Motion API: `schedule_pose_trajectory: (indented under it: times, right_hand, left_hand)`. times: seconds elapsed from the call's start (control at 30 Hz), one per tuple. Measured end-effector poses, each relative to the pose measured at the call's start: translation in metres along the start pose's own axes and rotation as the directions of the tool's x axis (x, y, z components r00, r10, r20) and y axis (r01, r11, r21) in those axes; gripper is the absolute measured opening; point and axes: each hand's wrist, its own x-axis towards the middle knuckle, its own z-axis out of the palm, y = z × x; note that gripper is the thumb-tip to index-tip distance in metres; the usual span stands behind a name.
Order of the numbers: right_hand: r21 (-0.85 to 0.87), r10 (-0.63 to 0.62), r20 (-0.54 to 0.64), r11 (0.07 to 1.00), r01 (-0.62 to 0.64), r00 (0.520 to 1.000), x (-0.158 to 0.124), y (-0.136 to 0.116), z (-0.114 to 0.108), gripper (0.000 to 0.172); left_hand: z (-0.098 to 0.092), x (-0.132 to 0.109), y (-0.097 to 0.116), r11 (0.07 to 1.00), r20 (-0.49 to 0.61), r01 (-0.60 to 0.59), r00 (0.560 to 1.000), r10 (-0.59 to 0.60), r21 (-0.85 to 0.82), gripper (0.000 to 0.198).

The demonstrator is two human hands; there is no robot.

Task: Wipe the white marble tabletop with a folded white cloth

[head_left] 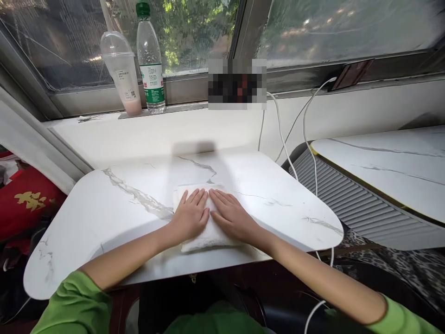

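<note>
Looking far left, red item: dark red with a gold mark (31,204), partly cut off by the edge of my view.
Worktop: white with grey veins and rounded corners (86,208), set against the white wall under the window.
Cup: clear plastic with a domed lid (121,76), a little pinkish drink at the bottom, standing on the sill (187,106).
Bottle: clear, with a green cap and a green-and-white label (151,79), upright just beside the cup.
Left hand: palm down on the cloth's left half (193,213), its grip unclenched, fingers straight and pointing toward the window.
Cloth: white and folded (212,234), lying on the worktop near its front edge, under both hands.
Right hand: palm down on the cloth's right half (231,211), its grip likewise flat, fingertips near those of the left.
Sill by the window post: a pixelated patch (237,84); what it covers I cannot tell.
Cables: white (308,116), hanging beside the worktop's right end.
Second table: white, veined, gold-edged (392,157), above a ribbed grey panel (361,213).
</note>
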Motion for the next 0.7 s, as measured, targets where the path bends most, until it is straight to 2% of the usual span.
schedule_pose_trajectory:
  times: [0.13,0.27,0.4,0.5,0.6,0.7]
  right_hand:
    - [-0.108,-0.037,-0.069,0.994,0.030,0.997,0.039,-0.005,0.009,0.056]
    - [-0.131,-0.034,-0.085,0.991,0.023,0.996,0.095,-0.003,0.023,0.055]
    - [-0.124,-0.026,-0.113,0.992,0.012,0.993,0.158,0.001,0.032,0.053]
    - [-0.092,-0.032,-0.150,0.996,0.018,0.988,0.194,0.004,0.035,0.051]
    - [-0.047,-0.020,-0.203,0.999,0.011,0.979,0.213,0.007,0.039,0.048]
    - [-0.005,-0.009,-0.243,1.000,0.008,0.970,0.219,0.010,0.041,0.044]
  left_hand:
    - [-0.005,0.015,-0.009,0.987,0.035,0.157,0.987,-0.158,0.032,0.054]
    - [-0.011,0.045,-0.046,0.967,-0.011,0.255,0.967,-0.255,0.020,0.053]
    - [-0.017,0.080,-0.098,0.964,-0.114,0.266,0.958,-0.263,0.011,0.051]
    - [-0.021,0.102,-0.129,0.967,-0.168,0.256,0.953,-0.254,-0.009,0.048]
    - [-0.023,0.116,-0.147,0.973,-0.210,0.227,0.950,-0.229,-0.035,0.046]
    - [-0.023,0.120,-0.152,0.976,-0.229,0.211,0.949,-0.218,-0.056,0.045]
